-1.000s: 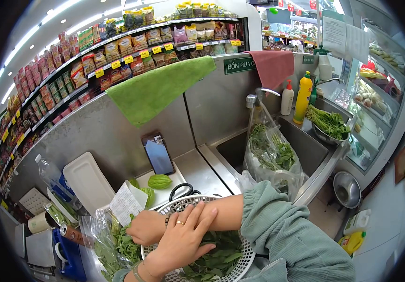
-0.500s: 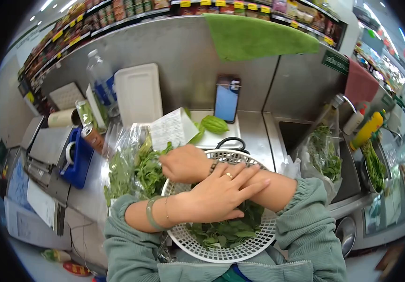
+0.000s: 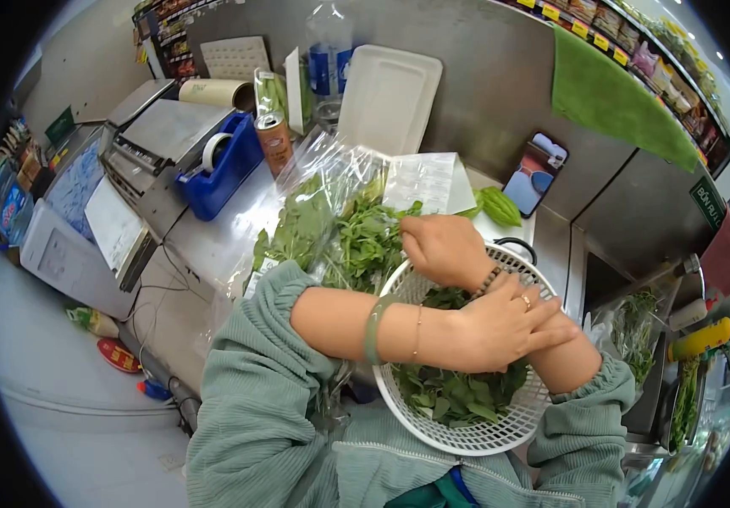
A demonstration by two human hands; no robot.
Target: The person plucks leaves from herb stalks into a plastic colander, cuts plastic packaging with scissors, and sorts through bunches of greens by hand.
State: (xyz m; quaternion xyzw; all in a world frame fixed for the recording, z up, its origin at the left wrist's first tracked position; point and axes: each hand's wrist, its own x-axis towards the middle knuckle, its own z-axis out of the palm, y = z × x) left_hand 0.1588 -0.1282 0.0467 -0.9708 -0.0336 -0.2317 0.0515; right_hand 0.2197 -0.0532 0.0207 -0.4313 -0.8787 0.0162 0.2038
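My arms are crossed above a white plastic colander (image 3: 513, 436) that holds loose green leaves (image 3: 458, 394). My left hand (image 3: 500, 328), wearing a ring, lies with fingers apart across my right forearm, just behind the beaded bracelet (image 3: 488, 279). A green bangle (image 3: 373, 328) circles my left forearm. My right hand (image 3: 445, 247) is curled closed over the colander's far left rim, and nothing shows in it. Beside it, leafy herbs (image 3: 361, 245) lie by a clear plastic bag (image 3: 318, 182). A printed paper (image 3: 423, 179) is just beyond that hand.
At the left are a blue tape dispenser (image 3: 221, 173), a drink can (image 3: 273, 144) and a scale (image 3: 174, 131). A white tray (image 3: 390, 97) and a phone (image 3: 534, 173) lean at the back. Bagged greens (image 3: 636, 326) and a yellow bottle (image 3: 699, 340) are at the right.
My view has turned to the left, so the counter items appear farther right and tilted. My hands remain crossed over the colander, the left on the right forearm.
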